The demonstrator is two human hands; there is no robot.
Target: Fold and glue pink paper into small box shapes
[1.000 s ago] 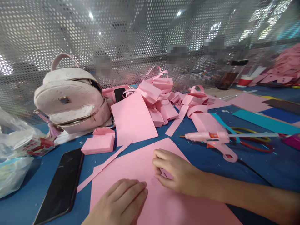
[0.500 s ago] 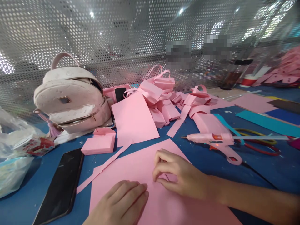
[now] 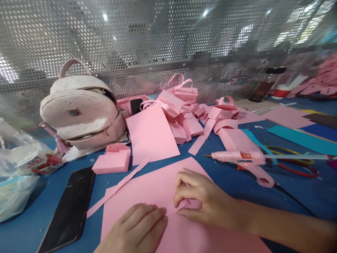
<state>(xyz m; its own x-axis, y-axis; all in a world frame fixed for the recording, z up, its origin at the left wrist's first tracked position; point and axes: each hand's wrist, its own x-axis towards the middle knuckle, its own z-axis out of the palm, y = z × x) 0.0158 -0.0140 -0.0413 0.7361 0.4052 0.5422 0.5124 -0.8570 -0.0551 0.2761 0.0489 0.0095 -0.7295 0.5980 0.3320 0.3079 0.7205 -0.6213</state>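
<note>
A large pink sheet of paper (image 3: 142,188) lies on the blue table in front of me. My left hand (image 3: 139,226) rests flat on it, fingers together and stretched out. To its right, my right hand (image 3: 204,198) is curled, thumb and fingertips closing round a small folded piece of pink paper (image 3: 194,204) on the sheet. The palm side and much of that piece are hidden. A narrow torn paper strip (image 3: 118,188) overlaps the sheet's left edge. Just beyond stand a small pink paper box (image 3: 112,163) and another pink sheet (image 3: 152,133).
A pink glue gun (image 3: 239,158) with its cord lies to the right. A black phone (image 3: 70,207) and a plastic bag (image 3: 15,196) are at left, a backpack (image 3: 84,112) behind. Several pink paper bags (image 3: 181,109) pile up before the perforated metal screen (image 3: 147,42).
My right thumb and fingers have parted slightly, showing more of the small pink piece. My left hand stays in place. The whole view has shifted a little.
</note>
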